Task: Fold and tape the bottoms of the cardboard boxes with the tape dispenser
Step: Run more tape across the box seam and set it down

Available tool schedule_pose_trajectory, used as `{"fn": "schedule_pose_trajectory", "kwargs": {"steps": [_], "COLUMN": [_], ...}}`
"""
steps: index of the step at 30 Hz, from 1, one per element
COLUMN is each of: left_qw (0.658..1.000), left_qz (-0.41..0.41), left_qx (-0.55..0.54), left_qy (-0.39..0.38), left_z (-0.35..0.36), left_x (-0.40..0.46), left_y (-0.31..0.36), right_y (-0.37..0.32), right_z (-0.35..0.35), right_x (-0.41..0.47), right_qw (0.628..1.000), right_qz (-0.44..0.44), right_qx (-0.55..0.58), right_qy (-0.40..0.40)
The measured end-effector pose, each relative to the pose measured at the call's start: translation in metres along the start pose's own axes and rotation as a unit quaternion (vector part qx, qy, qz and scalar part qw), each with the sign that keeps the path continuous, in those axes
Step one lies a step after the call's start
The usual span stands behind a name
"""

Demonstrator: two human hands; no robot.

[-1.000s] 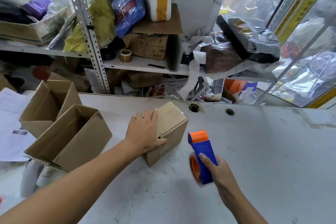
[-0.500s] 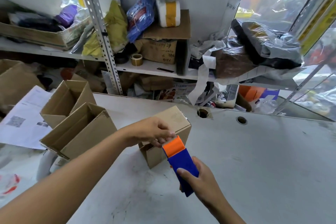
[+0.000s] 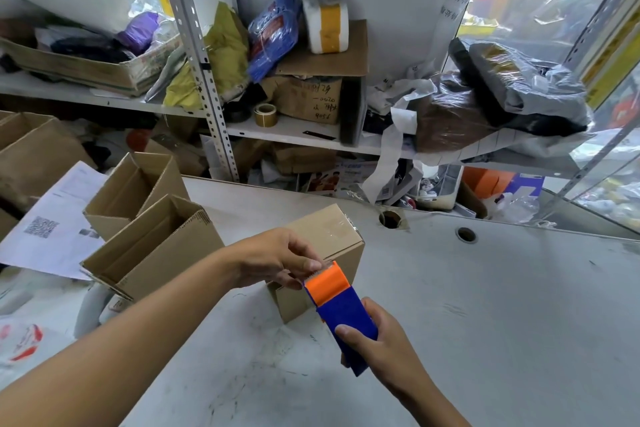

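A small brown cardboard box [image 3: 322,253] sits upside down on the scuffed grey desk [image 3: 485,305], clear tape already glinting across its upturned bottom. Just in front of the box, the right hand [image 3: 384,343] is wrapped around the blue and orange tape dispenser [image 3: 341,308], its orange end touching the box's near edge. The left hand [image 3: 277,262] pinches its fingertips at that orange end, seemingly on the tape's loose end, though the tape itself is too clear to see. I'd say press the end flat on the box's near side and tear cleanly. Two open-topped brown boxes [image 3: 152,236] wait to the left of the box
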State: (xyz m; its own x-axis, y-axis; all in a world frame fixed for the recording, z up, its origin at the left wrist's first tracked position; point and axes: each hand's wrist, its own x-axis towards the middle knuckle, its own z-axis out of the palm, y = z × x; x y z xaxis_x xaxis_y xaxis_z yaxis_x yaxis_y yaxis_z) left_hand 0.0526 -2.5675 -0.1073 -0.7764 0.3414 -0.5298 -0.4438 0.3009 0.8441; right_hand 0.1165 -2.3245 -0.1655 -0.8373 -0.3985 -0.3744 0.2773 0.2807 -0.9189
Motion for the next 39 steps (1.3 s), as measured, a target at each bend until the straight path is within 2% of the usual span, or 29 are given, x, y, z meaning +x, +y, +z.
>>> {"fn": "schedule_pose_trajectory", "kwargs": {"steps": [3,5,9,12,16,24,28,39], "left_qw": [0.998,0.986,0.921,0.892,0.886,0.892,0.898,0.900], "left_qz": [0.002,0.020,0.043,0.044,0.026,0.033,0.021,0.063], "left_qx": [0.049,0.130,0.317,0.369,0.354,0.372,0.347,0.314], "left_qy": [0.037,0.101,0.223,0.256,0.300,0.256,0.269,0.295], "left_z": [0.004,0.010,0.013,0.013,-0.008,-0.012,-0.012,-0.014], "left_x": [0.000,0.001,0.011,0.020,0.026,0.041,0.043,0.043], "left_y": [-0.002,-0.001,0.007,0.009,0.011,0.009,0.000,0.005], "right_y": [0.003,0.003,-0.001,-0.005,0.002,0.018,0.022,0.021], "right_z": [0.001,0.003,0.012,0.015,0.015,0.013,0.015,0.009], "right_x": [0.000,0.002,0.015,0.023,0.019,0.011,0.014,0.021], "right_qw": [1.000,1.000,1.000,1.000,0.999,0.997,0.997,0.996], "right_qz": [0.006,0.012,0.008,0.004,0.028,0.054,0.060,0.042], "right_qx": [-0.002,0.002,0.025,0.025,0.029,0.052,0.049,0.073], "right_qy": [-0.011,-0.010,-0.004,0.002,0.011,0.026,0.025,0.033]}}
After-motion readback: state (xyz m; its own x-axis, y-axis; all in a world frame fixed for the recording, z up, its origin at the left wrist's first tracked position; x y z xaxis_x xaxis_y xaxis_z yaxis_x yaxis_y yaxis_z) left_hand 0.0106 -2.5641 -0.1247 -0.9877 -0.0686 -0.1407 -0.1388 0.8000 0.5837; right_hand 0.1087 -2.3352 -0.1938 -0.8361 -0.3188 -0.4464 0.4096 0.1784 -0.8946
